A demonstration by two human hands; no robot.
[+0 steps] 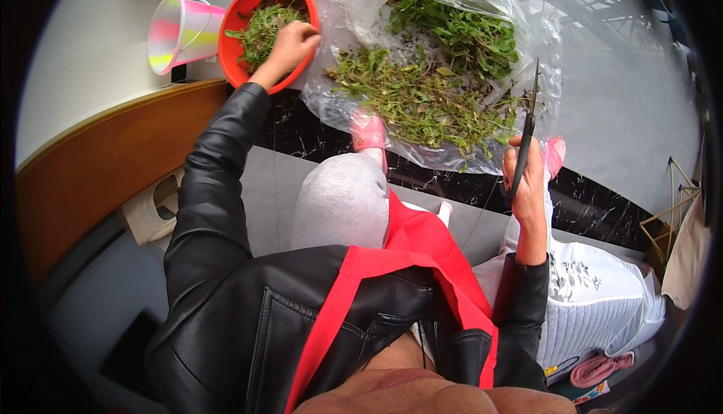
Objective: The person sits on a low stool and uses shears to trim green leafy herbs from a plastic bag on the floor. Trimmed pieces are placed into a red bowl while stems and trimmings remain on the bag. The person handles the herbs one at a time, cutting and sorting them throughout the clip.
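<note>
My left hand hangs over the right side of an orange-red plastic bowl, its fingers curled near the rim. Leafy greens fill part of that bowl. Whether the fingertips pinch anything is too small to tell. In my right hand is a pair of black-handled scissors, the narrow blades pointing away from me and nearly together. Between the hands, loose, partly yellowed greens lie spread on a clear plastic sheet. Behind them, a fuller heap of green leaves sits partly inside a clear plastic bag.
A multicoloured plastic bucket lies tilted left of the bowl. My feet in pink slippers are at the sheet's near edge. A brown wooden panel runs along the left, by a beige plastic stool. A quilted white cover is at right.
</note>
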